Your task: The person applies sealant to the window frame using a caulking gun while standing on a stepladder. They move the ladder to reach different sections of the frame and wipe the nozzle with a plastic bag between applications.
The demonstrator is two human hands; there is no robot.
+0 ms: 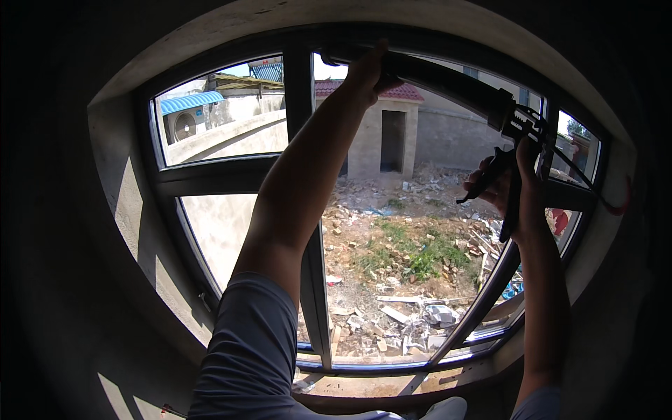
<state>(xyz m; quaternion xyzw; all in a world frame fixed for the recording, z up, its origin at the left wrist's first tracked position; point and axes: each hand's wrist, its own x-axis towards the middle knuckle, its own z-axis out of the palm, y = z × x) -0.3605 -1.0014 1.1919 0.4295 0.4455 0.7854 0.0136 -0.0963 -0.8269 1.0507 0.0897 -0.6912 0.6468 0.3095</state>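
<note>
Right grip point(530, 196) holds a caulking gun point(448, 82); an outdoor unit point(185, 127) bears an unreadable sticker point(199, 112).

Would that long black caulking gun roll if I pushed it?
Probably not far: the caulking gun has a roundish tube, but its handle and trigger stick out. It looks stiff, not sagging between the left hand and right hand.

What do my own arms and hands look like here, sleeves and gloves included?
Your left arm has a creased grey-blue fabric sleeve ending near the elbow; similar fabric shows low on your right arm. Your left hand and right hand are gloveless. No watch or wristband is visible.
</note>
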